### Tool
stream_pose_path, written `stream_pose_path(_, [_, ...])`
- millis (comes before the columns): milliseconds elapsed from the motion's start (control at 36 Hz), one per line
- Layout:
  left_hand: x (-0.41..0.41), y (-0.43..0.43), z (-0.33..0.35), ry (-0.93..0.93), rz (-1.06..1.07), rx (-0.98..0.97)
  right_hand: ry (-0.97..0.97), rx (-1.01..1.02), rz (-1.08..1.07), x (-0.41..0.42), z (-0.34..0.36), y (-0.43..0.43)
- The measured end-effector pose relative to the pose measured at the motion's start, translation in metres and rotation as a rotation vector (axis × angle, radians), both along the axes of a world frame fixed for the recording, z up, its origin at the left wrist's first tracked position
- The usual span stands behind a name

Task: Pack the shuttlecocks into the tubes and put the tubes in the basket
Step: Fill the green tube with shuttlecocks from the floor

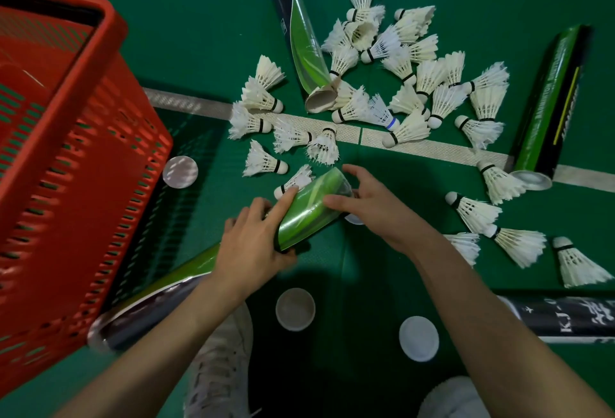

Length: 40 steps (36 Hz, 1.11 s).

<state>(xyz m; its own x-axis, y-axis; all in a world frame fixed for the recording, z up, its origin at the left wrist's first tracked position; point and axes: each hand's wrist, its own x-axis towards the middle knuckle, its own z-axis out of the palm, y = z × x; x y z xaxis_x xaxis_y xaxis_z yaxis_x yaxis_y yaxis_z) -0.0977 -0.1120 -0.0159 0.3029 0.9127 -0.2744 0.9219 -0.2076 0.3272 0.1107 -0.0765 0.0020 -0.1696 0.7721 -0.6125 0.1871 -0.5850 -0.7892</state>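
Two white caps lie at bottom centre. Just above them, the left hand wraps around the middle of a green tube that slants up from the lower left. The right hand pinches the tube's open end between thumb and curled fingers. Beyond, loose shuttlecocks scatter over the green floor around two more tubes. The red basket fills the left edge.

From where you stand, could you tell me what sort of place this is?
Most likely a badminton court: green sports flooring with a white boundary line, and feather shuttlecocks scattered among tubes.
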Motion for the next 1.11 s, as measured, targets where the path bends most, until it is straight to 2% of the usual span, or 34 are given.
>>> stream_pose_path(56, [-0.004,0.003,0.000,0.028,0.017,-0.003,0.024,-0.015,0.005,-0.007,-0.007,0.004])
stream_pose_path(139, [-0.012,0.010,0.001,0.065,0.073,-0.003,-0.039,0.063,-0.007,-0.018,-0.016,0.009])
stream_pose_path(222, [-0.023,0.021,0.000,0.072,0.160,-0.027,-0.030,0.159,-0.293,-0.027,-0.023,0.015])
stream_pose_path(278, [-0.030,0.027,-0.002,0.029,0.216,-0.059,-0.131,0.205,-0.358,-0.030,-0.029,0.020])
stream_pose_path(333, [-0.034,0.031,-0.004,0.005,0.240,-0.089,-0.256,0.227,-0.201,-0.034,-0.034,0.022])
stream_pose_path(417, [-0.036,0.032,-0.007,0.019,0.247,-0.112,-0.323,0.199,0.088,-0.043,-0.041,0.022])
stream_pose_path(500, [-0.036,0.032,-0.009,0.036,0.247,-0.117,-0.384,0.164,0.203,-0.049,-0.048,0.019])
stream_pose_path(694, [-0.033,0.031,-0.011,0.034,0.222,-0.126,-0.438,0.225,-0.061,-0.033,-0.052,0.014])
stream_pose_path(778, [-0.029,0.028,-0.010,0.040,0.198,-0.122,-0.493,0.264,-0.073,-0.019,-0.053,0.013])
stream_pose_path(861, [-0.023,0.024,-0.008,0.059,0.158,-0.095,-0.464,0.269,-0.058,-0.008,-0.057,0.009])
stream_pose_path(917, [-0.019,0.022,-0.007,0.063,0.136,-0.086,-0.476,0.317,-0.152,-0.004,-0.059,0.006])
stream_pose_path(972, [-0.015,0.020,-0.007,0.066,0.116,-0.079,-0.572,0.332,-0.210,0.002,-0.065,0.000])
stream_pose_path(1056, [-0.011,0.017,-0.007,0.064,0.088,-0.075,-0.777,0.278,0.082,0.012,-0.084,-0.014])
stream_pose_path(1111, [-0.007,0.014,-0.007,0.060,0.069,-0.090,-0.830,0.268,0.241,0.015,-0.093,-0.025])
